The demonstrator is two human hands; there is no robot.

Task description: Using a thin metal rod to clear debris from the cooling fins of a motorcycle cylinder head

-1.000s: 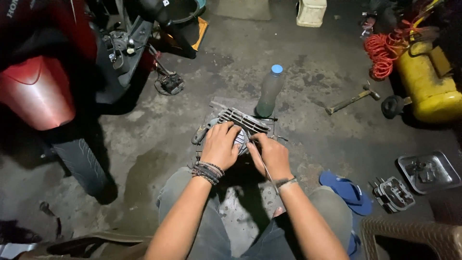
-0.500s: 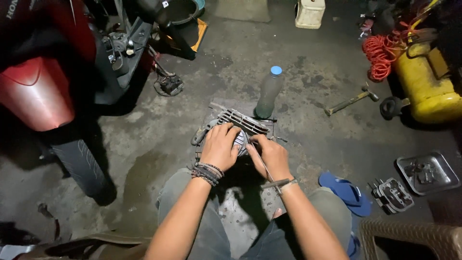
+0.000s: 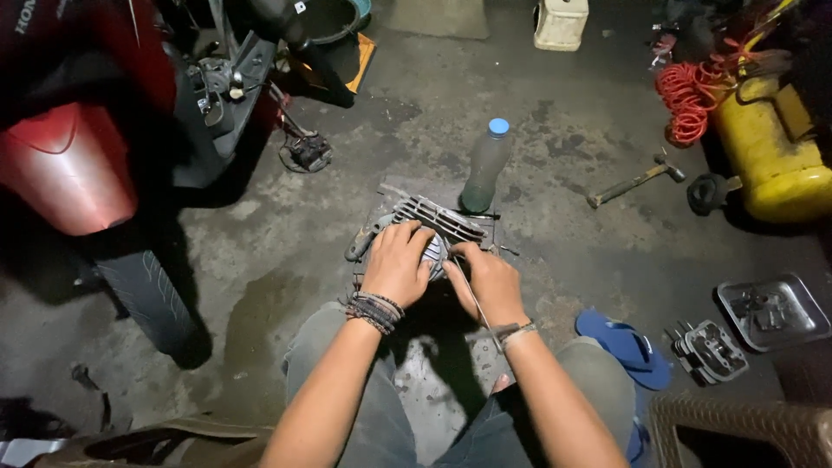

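A grey finned metal engine part [image 3: 429, 217] lies on the concrete floor between my knees. My left hand [image 3: 397, 264], with dark bracelets at the wrist, lies flat on top of it and presses it down. Beside it, my right hand [image 3: 487, 279] is closed on the part's right side and pinches a thin rod or wire [image 3: 472, 299] that runs back toward my wrist. What lies under my palms is hidden.
A plastic bottle with a blue cap [image 3: 485, 166] stands just behind the part. A hammer [image 3: 635, 180] lies to the right, near a yellow tank [image 3: 776, 152] and a red coiled hose [image 3: 689, 100]. A red motorcycle [image 3: 78, 165] stands at left. A blue sandal [image 3: 626, 347], another engine part [image 3: 712, 349] and a metal tray [image 3: 773, 310] lie at right.
Both hands stay on the finned part with only slight shifts of the fingers. Nothing else has moved.
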